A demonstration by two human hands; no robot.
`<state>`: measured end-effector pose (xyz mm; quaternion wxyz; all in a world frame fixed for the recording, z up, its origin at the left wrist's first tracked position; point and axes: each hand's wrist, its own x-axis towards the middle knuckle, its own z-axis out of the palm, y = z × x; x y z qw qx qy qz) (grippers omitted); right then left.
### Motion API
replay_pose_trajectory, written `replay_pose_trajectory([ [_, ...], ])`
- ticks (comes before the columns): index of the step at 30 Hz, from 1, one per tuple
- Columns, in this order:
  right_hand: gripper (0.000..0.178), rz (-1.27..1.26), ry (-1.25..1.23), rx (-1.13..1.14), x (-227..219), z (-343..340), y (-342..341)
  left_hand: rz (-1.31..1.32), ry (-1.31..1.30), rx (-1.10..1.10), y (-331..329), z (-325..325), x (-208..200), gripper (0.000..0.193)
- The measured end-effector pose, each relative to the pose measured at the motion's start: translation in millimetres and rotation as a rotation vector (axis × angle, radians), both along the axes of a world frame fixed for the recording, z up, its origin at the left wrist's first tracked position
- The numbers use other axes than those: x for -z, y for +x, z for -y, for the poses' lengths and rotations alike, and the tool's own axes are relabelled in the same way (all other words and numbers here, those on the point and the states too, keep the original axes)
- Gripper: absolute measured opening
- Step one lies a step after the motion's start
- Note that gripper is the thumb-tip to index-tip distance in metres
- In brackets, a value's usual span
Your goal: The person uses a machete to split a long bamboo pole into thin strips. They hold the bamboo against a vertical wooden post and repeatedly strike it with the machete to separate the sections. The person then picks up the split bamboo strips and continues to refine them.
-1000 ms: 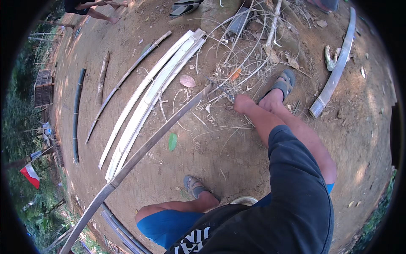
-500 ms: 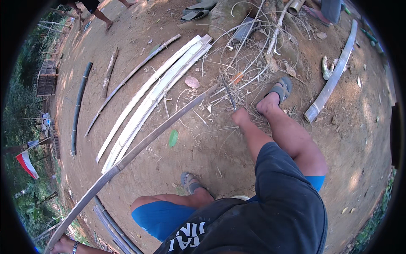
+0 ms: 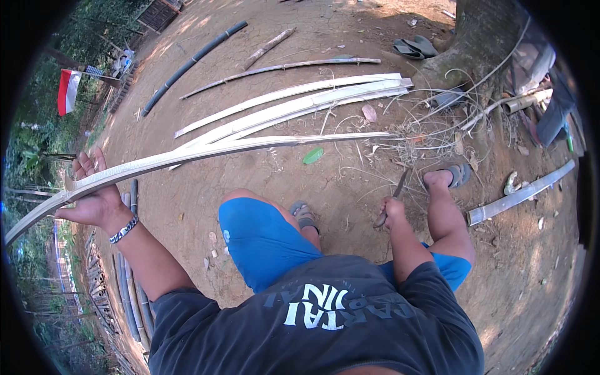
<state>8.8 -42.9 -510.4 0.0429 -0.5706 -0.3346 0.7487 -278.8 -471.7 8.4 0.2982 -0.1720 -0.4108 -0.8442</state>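
My left hand (image 3: 103, 203) is raised at the left, palm up and fingers spread, with a long bamboo strip (image 3: 206, 150) lying across it between thumb and fingers. The strip shows its pale inner side. It bends out past the left rim, while its thin far end reaches the heap of shavings at the right. In front of my right knee, my right hand (image 3: 394, 211) is closed round a knife's handle. The narrow dark knife blade (image 3: 402, 182) points up and away, apart from the strip.
Pale split bamboo strips (image 3: 281, 112) lie beyond the held one. Curly shavings (image 3: 431, 131) spread before a tree trunk (image 3: 484, 44). A split bamboo piece (image 3: 522, 192) lies right of my foot; bamboo poles (image 3: 132, 275) lie below my left arm.
My left hand has risen from the lower left corner, its fingers opening beneath the strip, whose pale side now shows. My right hand has drawn the knife back from the strip. The view has turned left.
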Motion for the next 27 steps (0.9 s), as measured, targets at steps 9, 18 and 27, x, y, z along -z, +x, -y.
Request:
replay_pose_trajectory([
  [9,0.008,-0.103,0.069,0.013,-55.0,35.3,17.4,-0.008,0.082,-0.039,56.5,51.6,58.7,0.070],
  [18,0.008,-0.154,0.145,-0.120,-91.4,68.6,24.8,-0.133,0.015,0.235,74.0,66.1,80.2,0.075],
  [27,0.004,-0.151,0.136,-0.248,-78.4,79.2,28.0,-0.140,0.073,0.272,77.7,42.6,77.5,0.076],
])
